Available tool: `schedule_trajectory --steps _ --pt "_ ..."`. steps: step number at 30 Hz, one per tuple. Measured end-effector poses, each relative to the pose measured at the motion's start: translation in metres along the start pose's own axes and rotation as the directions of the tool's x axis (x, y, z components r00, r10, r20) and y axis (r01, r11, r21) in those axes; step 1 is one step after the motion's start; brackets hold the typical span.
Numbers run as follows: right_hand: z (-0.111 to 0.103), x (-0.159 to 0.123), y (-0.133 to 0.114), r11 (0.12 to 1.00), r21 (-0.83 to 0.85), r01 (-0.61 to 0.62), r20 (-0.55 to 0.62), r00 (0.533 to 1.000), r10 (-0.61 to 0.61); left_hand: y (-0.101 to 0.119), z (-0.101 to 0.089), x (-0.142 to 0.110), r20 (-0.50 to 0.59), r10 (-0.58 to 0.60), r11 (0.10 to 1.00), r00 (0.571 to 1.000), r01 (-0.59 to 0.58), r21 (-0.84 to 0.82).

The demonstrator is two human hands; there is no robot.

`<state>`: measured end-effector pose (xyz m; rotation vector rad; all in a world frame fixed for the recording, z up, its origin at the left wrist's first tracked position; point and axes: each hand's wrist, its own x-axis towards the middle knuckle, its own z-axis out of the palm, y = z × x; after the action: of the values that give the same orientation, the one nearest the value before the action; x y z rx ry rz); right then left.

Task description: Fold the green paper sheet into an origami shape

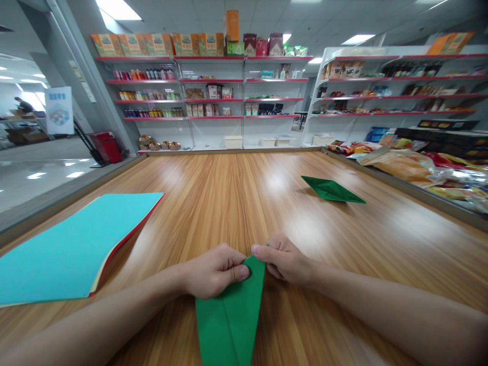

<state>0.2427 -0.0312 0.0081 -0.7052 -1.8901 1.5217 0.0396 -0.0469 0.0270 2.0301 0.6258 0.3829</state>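
Green paper [239,315], folded to a narrowed upper end and creased lengthwise, is gripped by both hands near the bottom of the head view. Its upper left edge is pinched by the left hand [215,272], with the thumb laid flat on the face of the sheet; the tip at the upper right is pinched between thumb and curled fingers by the right hand [285,259]. Both grips are closed on the paper — the two hands are held close together, and the lower end of the sheet is cut off by the bottom of the view. Beneath them is spread the worktop [232,203], finished in striped wood grain and crossed by a thin seam. Beyond the right hand, well apart from it, a folded green paper boat [332,190] is set on the wood, pointed at both ends. To the left, a stack of coloured sheets [82,246] is laid flat, topped in light blue, with red and cream layers shown along its right edge. Past the right rim of the worktop, packaged goods [412,165] are heaped. Along the far side, shelves [213,99] edged in red are stocked with bottles, boxes and bags — orange cartons [148,44] are lined up on top. At the far left, a red hand truck [107,147] is stood beside a pillar.
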Motion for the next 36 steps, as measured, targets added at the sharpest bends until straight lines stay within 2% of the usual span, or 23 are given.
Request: schedule_trajectory --steps 4,11,13,18,22,24,27,31,33,36 --pt "-0.005 0.001 0.000 0.999 0.008 -0.038 -0.040 0.998 0.038 0.001 0.005 0.004 -0.033 -0.041 0.999 0.999 0.041 -0.006" --pt "0.000 0.003 0.003 1.000 0.009 -0.010 -0.165 0.986 0.011 0.003 0.012 0.007 -0.117 -0.069 0.976 0.991 0.043 -0.213" --pt "0.001 0.003 0.003 1.000 0.001 -0.018 -0.162 0.987 0.018 0.004 0.013 0.006 -0.137 -0.063 0.969 0.989 0.027 -0.247" --pt "0.000 0.000 -0.003 0.995 -0.054 -0.078 -0.007 0.997 0.078 0.004 0.015 0.008 -0.242 0.015 0.968 0.970 -0.075 -0.241" --pt "0.000 -0.005 -0.009 0.991 -0.112 -0.072 0.167 0.982 0.090 0.000 0.016 0.011 -0.358 -0.072 0.971 0.931 -0.016 -0.237" --pt "0.000 -0.007 -0.009 0.988 -0.122 -0.091 0.185 0.976 0.113 -0.002 0.016 0.012 -0.370 -0.096 0.968 0.924 0.000 -0.250" --pt "-0.001 -0.009 -0.008 0.980 -0.145 -0.136 0.187 0.969 0.162 -0.002 0.014 0.012 -0.337 -0.100 0.948 0.936 -0.013 -0.317" --pt "-0.002 -0.008 -0.007 0.984 -0.134 -0.121 0.229 0.962 0.150 -0.001 0.012 0.012 -0.298 -0.109 0.935 0.948 -0.004 -0.356" --pt "-0.002 -0.008 -0.007 0.986 -0.129 -0.104 0.252 0.959 0.134 -0.003 0.012 0.011 -0.314 -0.116 0.943 0.942 0.005 -0.334" --pt "-0.002 -0.007 -0.007 0.985 -0.152 -0.078 0.264 0.958 0.116 -0.006 0.012 0.011 -0.395 -0.125 0.956 0.910 0.004 -0.295"
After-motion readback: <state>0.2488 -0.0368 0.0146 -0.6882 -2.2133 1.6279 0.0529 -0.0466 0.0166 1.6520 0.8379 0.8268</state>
